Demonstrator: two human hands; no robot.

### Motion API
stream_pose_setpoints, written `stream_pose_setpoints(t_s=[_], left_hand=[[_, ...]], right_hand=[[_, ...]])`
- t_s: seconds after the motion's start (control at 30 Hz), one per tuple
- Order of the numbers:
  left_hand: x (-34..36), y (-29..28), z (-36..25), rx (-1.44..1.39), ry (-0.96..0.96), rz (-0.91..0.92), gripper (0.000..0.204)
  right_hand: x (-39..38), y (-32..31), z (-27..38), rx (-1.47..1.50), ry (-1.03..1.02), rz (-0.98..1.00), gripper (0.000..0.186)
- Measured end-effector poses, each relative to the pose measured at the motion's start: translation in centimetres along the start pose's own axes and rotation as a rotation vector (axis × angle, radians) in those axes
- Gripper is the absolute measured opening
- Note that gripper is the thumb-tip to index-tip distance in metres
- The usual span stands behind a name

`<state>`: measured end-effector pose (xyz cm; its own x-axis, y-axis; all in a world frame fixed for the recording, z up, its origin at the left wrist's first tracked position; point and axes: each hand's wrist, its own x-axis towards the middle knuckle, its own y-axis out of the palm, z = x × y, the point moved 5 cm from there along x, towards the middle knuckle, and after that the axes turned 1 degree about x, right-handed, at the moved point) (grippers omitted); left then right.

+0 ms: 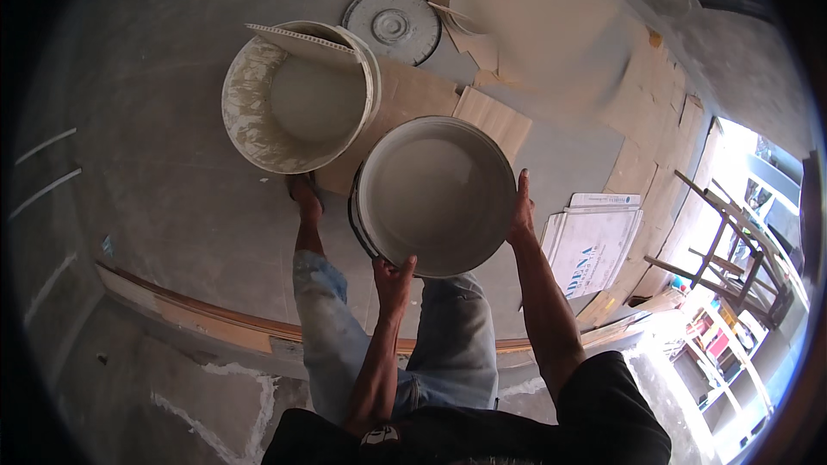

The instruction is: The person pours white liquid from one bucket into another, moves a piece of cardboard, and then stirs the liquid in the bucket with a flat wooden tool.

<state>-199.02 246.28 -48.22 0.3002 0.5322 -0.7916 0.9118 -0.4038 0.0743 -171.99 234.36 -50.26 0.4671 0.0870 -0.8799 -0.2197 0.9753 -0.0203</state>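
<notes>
I hold a white bucket (435,194) full of pale liquid, lifted off the floor in front of my legs. My left hand (393,278) grips its near rim. My right hand (520,209) is pressed against its right side. A second, plaster-smeared bucket (297,96) with pale liquid stands on the floor just beyond my left foot (303,194), with a white ribbed strip (297,38) lying across its far rim.
A round grey lid (392,24) lies behind the buckets. Beige boards (517,26) and cardboard sheets cover the floor at the back right. A stack of white flat boxes (594,245) lies to my right. Wooden frames (732,250) stand at the far right.
</notes>
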Motion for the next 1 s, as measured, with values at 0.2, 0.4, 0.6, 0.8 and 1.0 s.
stream_pose_setpoints(t_s=[0.2, 0.4, 0.6, 0.8, 1.0], left_hand=[[1.9, 1.2, 1.9, 0.056, -0.11, -0.032, 0.053], [2.8, 1.2, 2.7, -0.011, -0.046, 0.006, 0.056], [4.1, 1.8, 3.9, -0.036, 0.05, 0.09, 0.06], [3.4, 0.8, 6.7, 0.022, -0.078, 0.094, 0.065], [2.9, -0.7, 8.9, 0.005, -0.111, 0.098, 0.071]], right_hand=[[2.4, -1.6, -0.2, -0.081, -0.01, -0.098, 0.079], [4.0, -1.6, -0.9, -0.004, -0.063, -0.138, 0.079], [6.1, -3.7, -3.2, 0.09, -0.115, 0.029, 0.076], [6.6, -7.1, -8.0, 0.039, -0.12, 0.028, 0.08], [4.3, -7.8, -8.9, -0.221, -0.125, -0.04, 0.085]])
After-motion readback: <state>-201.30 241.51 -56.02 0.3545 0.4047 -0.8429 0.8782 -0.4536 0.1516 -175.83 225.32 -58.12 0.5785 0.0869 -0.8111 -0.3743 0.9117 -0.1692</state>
